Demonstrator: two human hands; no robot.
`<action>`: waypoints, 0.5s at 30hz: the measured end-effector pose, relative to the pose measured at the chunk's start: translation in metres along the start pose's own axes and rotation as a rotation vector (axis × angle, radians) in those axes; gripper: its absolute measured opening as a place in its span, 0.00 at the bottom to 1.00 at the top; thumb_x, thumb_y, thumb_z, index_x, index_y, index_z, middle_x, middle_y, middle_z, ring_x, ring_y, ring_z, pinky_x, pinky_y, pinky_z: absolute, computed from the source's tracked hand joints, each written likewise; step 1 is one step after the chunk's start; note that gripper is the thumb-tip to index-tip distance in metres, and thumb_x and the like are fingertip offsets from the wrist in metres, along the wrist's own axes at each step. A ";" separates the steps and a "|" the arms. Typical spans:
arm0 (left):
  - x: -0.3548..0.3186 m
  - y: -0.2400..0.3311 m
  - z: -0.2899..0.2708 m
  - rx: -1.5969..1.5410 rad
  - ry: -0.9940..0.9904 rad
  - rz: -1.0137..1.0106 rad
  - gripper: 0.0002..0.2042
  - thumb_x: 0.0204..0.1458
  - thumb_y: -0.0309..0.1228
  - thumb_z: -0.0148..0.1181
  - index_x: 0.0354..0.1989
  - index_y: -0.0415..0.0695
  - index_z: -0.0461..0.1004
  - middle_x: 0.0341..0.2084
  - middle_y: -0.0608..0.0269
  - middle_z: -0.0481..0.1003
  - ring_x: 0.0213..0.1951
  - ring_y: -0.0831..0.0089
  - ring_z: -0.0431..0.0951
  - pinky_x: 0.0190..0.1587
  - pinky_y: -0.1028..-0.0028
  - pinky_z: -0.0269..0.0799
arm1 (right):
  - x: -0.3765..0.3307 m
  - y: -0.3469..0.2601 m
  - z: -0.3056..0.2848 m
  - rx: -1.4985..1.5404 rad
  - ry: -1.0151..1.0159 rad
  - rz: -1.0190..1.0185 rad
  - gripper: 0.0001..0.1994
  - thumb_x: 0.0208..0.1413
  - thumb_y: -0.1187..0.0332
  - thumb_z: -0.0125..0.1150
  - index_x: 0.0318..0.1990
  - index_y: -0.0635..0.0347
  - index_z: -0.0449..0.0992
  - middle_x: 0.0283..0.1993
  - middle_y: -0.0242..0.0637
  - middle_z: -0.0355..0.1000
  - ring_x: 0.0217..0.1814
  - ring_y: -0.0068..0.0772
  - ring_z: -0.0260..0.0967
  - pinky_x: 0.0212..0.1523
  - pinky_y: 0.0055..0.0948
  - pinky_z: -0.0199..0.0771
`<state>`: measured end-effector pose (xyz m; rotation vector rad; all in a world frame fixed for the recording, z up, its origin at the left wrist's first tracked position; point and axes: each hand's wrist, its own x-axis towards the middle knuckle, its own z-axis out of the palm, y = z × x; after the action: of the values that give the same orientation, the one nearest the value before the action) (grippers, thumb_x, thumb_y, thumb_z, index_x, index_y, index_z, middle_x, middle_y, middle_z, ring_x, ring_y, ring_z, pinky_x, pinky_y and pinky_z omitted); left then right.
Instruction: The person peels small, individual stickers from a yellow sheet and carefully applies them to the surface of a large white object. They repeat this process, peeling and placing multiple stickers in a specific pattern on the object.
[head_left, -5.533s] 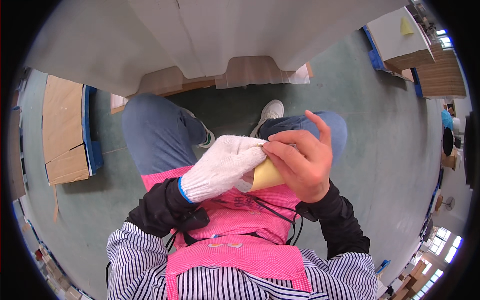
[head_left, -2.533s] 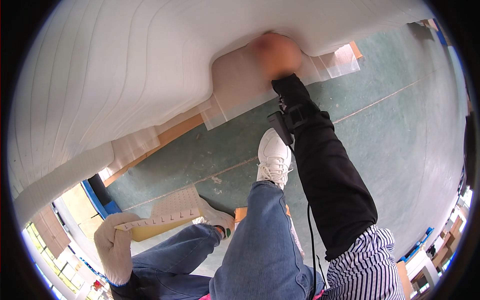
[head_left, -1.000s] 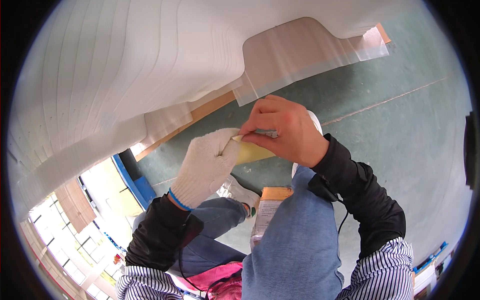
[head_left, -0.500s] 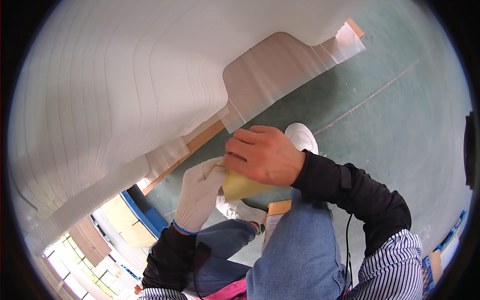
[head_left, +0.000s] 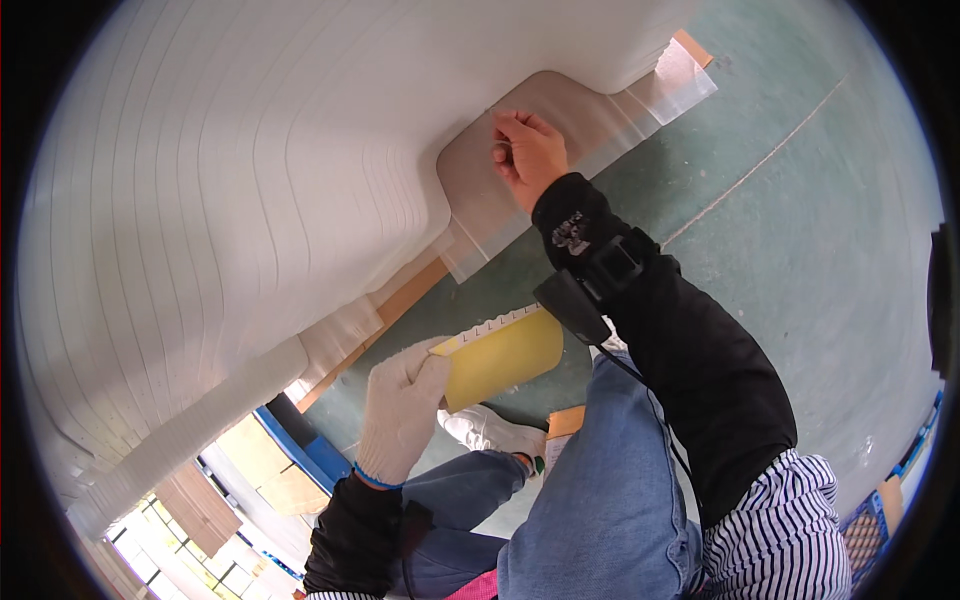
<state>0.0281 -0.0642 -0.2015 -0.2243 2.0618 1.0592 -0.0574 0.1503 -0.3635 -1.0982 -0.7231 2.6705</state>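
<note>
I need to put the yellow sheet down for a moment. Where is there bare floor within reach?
Bare green floor lies open beyond the right hand, past the white stack. A narrower strip runs between the stack's edge and the yellow sheet. It is crowded near the left hand, by the white shoe.

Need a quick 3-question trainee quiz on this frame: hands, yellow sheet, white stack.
1. True or false: the left hand wears a white glove.
2. What does the left hand hold? A) yellow sheet B) a blue cup C) a hammer
3. Fill in: the bare right hand presses on the beige panel at the edge of the white ____.

Key: 1 true; 2 A; 3 stack.
</note>
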 end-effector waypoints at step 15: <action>-0.001 0.003 -0.008 0.031 -0.073 -0.046 0.19 0.56 0.31 0.48 0.49 0.28 0.73 0.36 0.55 0.77 0.36 0.74 0.79 0.40 0.77 0.76 | 0.017 0.012 0.017 -0.053 0.121 -0.104 0.05 0.57 0.72 0.60 0.36 0.59 0.70 0.23 0.32 0.68 0.14 0.20 0.59 0.13 0.23 0.56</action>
<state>0.0225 -0.0683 -0.1958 -0.2128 1.9967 0.9933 -0.0806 0.1388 -0.3696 -1.1893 -0.8088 2.4881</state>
